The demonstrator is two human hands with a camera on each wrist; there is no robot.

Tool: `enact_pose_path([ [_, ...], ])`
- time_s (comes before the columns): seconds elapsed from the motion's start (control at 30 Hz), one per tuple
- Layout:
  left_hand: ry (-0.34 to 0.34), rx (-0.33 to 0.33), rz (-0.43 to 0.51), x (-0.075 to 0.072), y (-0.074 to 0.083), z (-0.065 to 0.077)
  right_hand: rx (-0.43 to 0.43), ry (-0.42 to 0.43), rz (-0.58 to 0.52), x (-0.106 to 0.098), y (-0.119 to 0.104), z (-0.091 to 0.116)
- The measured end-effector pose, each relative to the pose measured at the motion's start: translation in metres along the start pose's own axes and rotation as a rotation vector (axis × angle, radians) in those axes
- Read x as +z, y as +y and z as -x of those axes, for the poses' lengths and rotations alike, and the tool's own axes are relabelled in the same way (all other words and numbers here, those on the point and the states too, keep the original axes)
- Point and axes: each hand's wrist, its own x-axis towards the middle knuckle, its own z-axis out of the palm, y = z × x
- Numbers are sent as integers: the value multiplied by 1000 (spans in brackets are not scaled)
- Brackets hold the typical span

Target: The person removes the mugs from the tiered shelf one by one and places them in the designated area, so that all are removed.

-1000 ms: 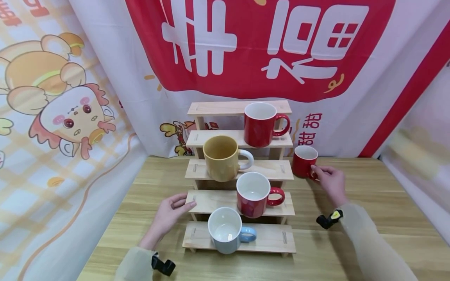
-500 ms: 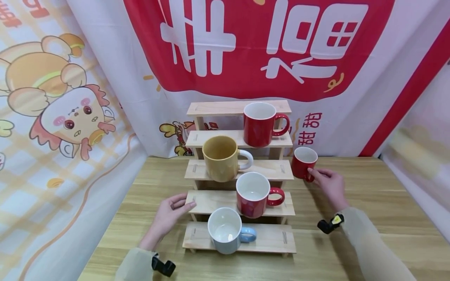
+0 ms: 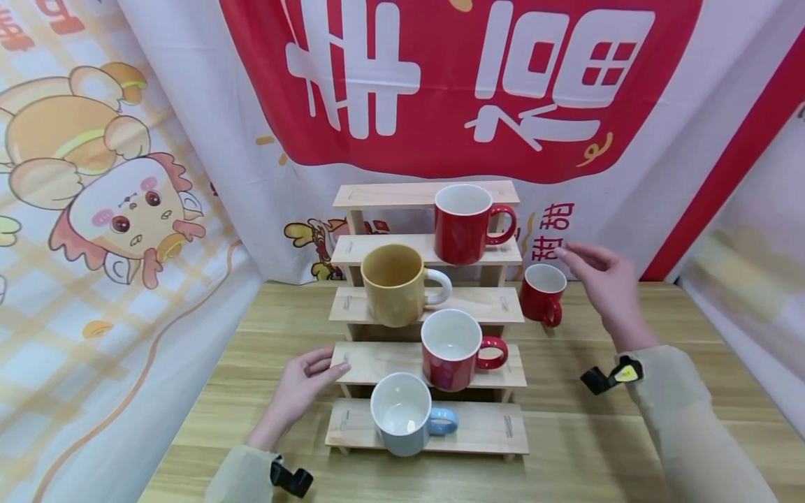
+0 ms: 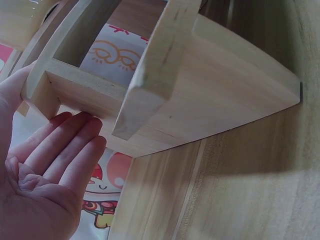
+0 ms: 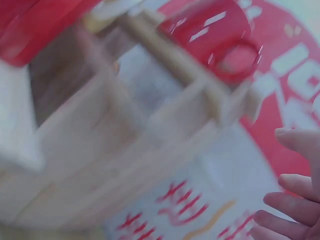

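A stepped wooden rack (image 3: pixel 377 363) stands on the table. My left hand (image 3: pixel 298 391) holds the left end of its second-lowest step, with the thumb over the board; in the left wrist view the fingers (image 4: pixel 75 145) reach beneath that end. My right hand (image 3: pixel 604 286) is raised beside and above a small red mug (image 3: pixel 539 293) on the table, apart from it and holding nothing. That mug stands upright right of the rack, its handle turned toward me. In the right wrist view, the spread fingers (image 5: pixel 290 205) show at the right edge.
On the rack's steps stand a light blue mug (image 3: pixel 402 426), a red mug (image 3: pixel 448 363), a tan mug with a white handle (image 3: pixel 393 293) and a taller red mug (image 3: pixel 462 230). Printed cloth (image 3: pixel 201 70) hangs behind and at the sides of the wooden table (image 3: pixel 264 321).
My right hand has let go of the small red mug and moved up and away to the right. The mug's handle now points more toward me. My left hand has stayed at the rack.
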Motion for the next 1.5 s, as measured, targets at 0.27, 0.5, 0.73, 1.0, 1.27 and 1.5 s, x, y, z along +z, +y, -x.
enact_pose_path([
  [0.27,1,7,-3,0,0,0,-78,-87,20,2,-49,9],
  [0.5,4,2,-3,0,0,0,-101,-210,-8,19,-75,10],
  [0.73,5,1,-4,0,0,0,-76,-294,-56,34,-88,2],
  [1.0,3,1,-12,-1,-1,1,-98,-349,-120,46,-92,-10],
  [1.27,2,11,-8,-1,-3,0,-113,-415,-127,48,-92,-17],
  [1.5,2,15,-5,-1,-2,1,-130,-453,-126,47,-90,-23],
])
